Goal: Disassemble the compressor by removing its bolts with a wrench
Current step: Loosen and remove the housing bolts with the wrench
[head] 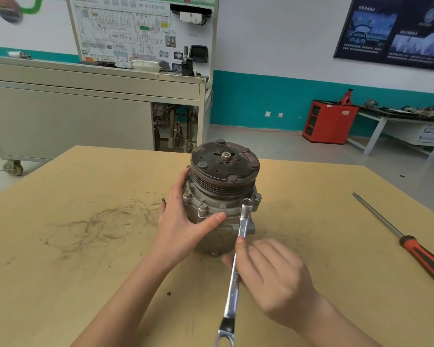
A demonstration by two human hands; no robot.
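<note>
From the head view, the compressor (221, 196) stands upright near the middle of the wooden table (73, 284), pulley face (224, 164) up. The left hand (183, 221) grips its housing from the side, thumb laid across the front just below the flange and the other fingers going round behind. The right hand (268, 271) is curled round the middle of the wrench (234, 274), forefinger stretched up along the shank. The ring end sits on a flange bolt (247, 203) at the front right, while the open end points back toward the person.

To do this step well, the ring should probably drop fully onto the bolt head before any pull. From here I cannot tell whether it is seated square. A grip nearer the open end would likely give more leverage. The left hand needs to brace hard against the turn, since nothing else holds the compressor down.

Three more flange bolts (203, 206) show still in place, so most of the job seems to lie ahead. A screwdriver (421, 254) lies well apart at the right.
</note>
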